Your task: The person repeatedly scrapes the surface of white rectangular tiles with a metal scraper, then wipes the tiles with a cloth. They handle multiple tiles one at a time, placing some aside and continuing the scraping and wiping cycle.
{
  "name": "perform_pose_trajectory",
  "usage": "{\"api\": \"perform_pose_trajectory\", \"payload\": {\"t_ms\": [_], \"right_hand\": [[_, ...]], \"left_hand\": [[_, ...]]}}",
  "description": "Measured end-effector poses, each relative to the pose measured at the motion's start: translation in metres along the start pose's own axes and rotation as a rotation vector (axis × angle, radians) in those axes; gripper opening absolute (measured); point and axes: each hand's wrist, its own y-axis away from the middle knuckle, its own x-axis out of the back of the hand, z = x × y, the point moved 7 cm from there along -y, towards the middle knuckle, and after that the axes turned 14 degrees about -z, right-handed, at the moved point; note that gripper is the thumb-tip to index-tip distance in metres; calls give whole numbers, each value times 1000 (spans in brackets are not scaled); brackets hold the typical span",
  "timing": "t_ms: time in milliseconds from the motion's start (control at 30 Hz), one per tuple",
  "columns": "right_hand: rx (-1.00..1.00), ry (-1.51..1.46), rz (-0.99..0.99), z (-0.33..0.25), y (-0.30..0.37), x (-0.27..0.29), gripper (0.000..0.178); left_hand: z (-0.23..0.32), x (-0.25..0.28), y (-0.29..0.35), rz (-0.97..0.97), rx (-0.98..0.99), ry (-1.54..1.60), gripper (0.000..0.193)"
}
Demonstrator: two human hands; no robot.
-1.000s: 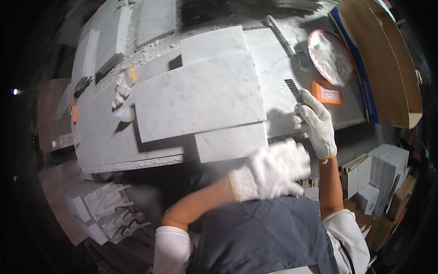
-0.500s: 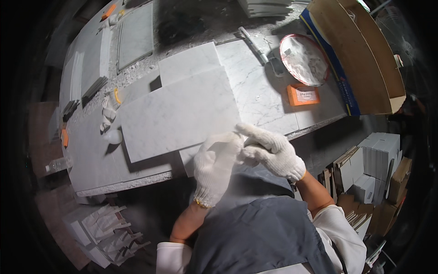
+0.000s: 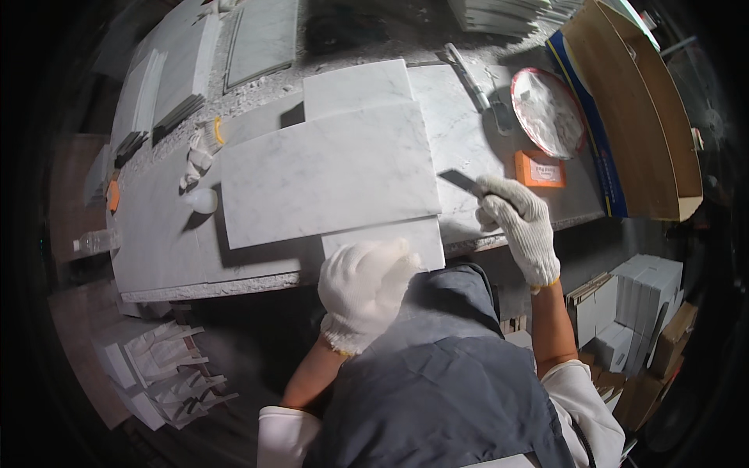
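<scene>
Both my hands wear white knit gloves. Between the fingers of my right hand (image 3: 519, 218) is a flat grey scraper blade (image 3: 459, 182), its free end pointing left toward the upper marble slab (image 3: 335, 175). My left hand (image 3: 363, 288) is curled closed in front of my apron, over the near end of a lower marble piece (image 3: 390, 234); whatever its fingers hold, if anything, is hidden. The upper slab rests across this piece and another marble slab (image 3: 357, 87) farther back. Pale dust hangs around my left hand.
Right of the slabs are an orange box (image 3: 540, 169), a red-rimmed dish of white material (image 3: 546, 117), a marker-like tube (image 3: 468, 76) and a cardboard box (image 3: 636, 109). At left sit a white bulb-shaped object (image 3: 203, 200), a crumpled glove (image 3: 197, 160) and a clear bottle (image 3: 95, 242).
My hands have moved apart. My right hand has gone right and up, bringing the scraper blade into plain sight, while my left stays low near the apron. The view has shifted slightly.
</scene>
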Motion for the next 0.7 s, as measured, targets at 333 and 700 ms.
{"api": "perform_pose_trajectory", "payload": {"t_ms": [333, 700], "right_hand": [[276, 432, -238, -19, -73, -25, 31], [494, 881, -343, -50, -59, -45, 29]], "left_hand": [[-2, -26, 6, 36, -64, -296, 33], [-4, -30, 4, 80, -88, -319, 29]]}}
